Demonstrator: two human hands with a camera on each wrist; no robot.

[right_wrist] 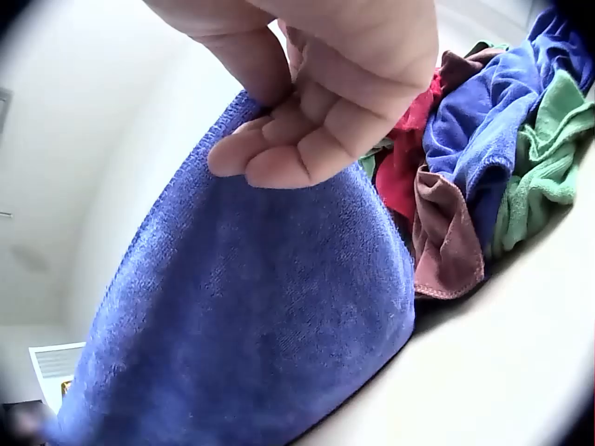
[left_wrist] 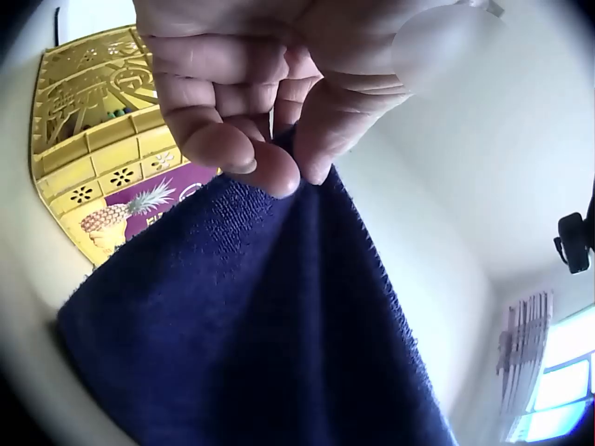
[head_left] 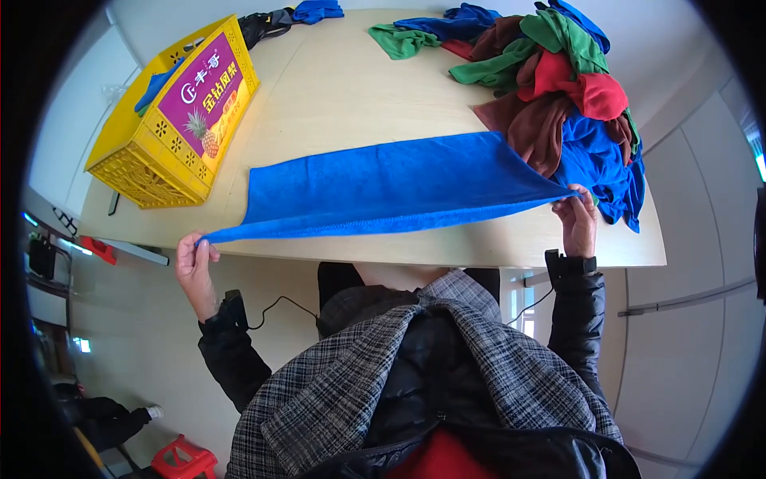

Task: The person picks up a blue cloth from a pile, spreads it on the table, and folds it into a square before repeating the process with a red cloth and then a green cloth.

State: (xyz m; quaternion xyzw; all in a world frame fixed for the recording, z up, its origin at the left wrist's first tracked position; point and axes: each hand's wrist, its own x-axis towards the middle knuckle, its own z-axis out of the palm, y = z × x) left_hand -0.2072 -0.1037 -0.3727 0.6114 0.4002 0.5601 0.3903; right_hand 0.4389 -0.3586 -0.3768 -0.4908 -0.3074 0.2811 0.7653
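Observation:
A blue towel (head_left: 375, 186) stretches across the front of the table, its far part lying on the top and its near edge lifted. My left hand (head_left: 194, 267) pinches one near corner between thumb and fingers, and the towel (left_wrist: 232, 316) hangs in a fold below them in the left wrist view. At the opposite near corner my right hand (head_left: 578, 222) pinches the cloth the same way. The right wrist view shows the thumb and curled fingers (right_wrist: 279, 153) on the towel's stitched edge (right_wrist: 177, 186).
A heap of blue, green, red and brown cloths (head_left: 558, 88) fills the table's right side, close to the towel's right end. On the left stands a yellow crate (head_left: 152, 152) with a pineapple label. A dark bag (head_left: 263, 28) lies behind it. The wooden table (head_left: 319, 104) ends just before the person.

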